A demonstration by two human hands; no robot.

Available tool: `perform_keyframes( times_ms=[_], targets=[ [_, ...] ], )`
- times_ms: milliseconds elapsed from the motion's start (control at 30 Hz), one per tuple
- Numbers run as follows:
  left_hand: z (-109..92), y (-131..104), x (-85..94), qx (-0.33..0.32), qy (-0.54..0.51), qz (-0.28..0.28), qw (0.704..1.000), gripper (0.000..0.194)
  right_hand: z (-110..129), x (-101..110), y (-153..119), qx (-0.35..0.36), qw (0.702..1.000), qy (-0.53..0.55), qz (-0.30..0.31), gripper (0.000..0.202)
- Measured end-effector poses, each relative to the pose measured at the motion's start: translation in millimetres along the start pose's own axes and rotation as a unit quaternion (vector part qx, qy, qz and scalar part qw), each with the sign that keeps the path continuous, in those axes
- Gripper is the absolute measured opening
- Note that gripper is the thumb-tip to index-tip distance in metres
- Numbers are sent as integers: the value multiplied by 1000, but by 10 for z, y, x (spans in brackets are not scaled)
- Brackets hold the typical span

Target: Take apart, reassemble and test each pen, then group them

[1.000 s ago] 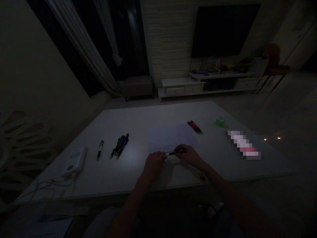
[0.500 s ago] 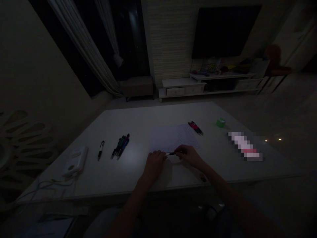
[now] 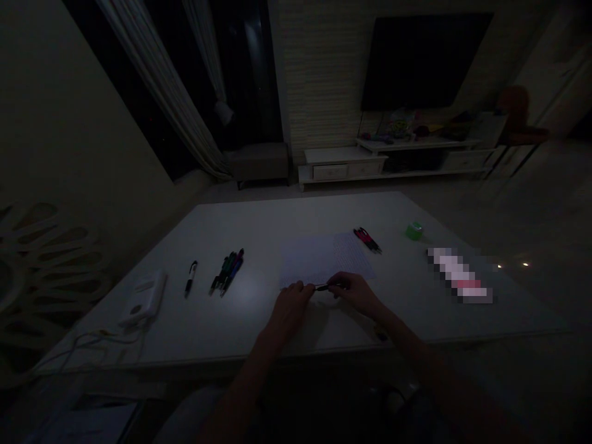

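Between my two hands, just off the near edge of a sheet of paper with writing [image 3: 314, 256], is a thin pen [image 3: 322, 287] with a dark part and a light part. My left hand [image 3: 292, 303] has its fingers closed on the light end. The fingertips of my right hand [image 3: 353, 291] pinch the dark end. Beyond the paper's right side lie several red and black pens [image 3: 367, 239]. Left of the paper are a bunch of dark, green, blue and purple pens [image 3: 226, 272] and a single black and white pen [image 3: 191, 279].
A white power strip [image 3: 144, 299] with cables is at the table's left. On the right are a green container [image 3: 414, 231] and a blurred-out pink item [image 3: 460, 274]. A small dark object [image 3: 380, 333] lies by the near edge, beside my right forearm.
The camera view has shifted slightly. My hands have come a little closer together, and less of the pen's light part shows between them.
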State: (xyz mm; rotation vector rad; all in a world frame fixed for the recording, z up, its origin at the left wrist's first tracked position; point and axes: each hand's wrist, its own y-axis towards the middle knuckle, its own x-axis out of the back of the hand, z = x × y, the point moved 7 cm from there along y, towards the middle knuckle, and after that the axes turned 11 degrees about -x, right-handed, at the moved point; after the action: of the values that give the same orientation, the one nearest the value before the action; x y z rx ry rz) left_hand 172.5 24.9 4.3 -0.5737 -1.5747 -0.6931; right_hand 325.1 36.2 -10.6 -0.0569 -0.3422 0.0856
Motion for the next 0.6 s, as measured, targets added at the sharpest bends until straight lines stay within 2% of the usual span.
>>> perform_keyframes(
  times_ms=[133, 267, 467, 600],
  targets=[
    [98, -46, 60, 19, 10, 0, 1000, 23, -65, 194, 29, -7, 1000, -15, -19, 23],
    [183, -114, 114, 31, -4, -10, 999, 25, -145, 349, 6, -14, 993, -85, -76, 19],
    [215, -167, 59, 31, 1, 13, 999, 26, -202, 239, -23, 42, 972, -212, -92, 12],
    [147, -155, -10, 9, -2, 24, 1000, 23, -130, 205, -41, 71, 976, -180, -102, 16]
  ],
)
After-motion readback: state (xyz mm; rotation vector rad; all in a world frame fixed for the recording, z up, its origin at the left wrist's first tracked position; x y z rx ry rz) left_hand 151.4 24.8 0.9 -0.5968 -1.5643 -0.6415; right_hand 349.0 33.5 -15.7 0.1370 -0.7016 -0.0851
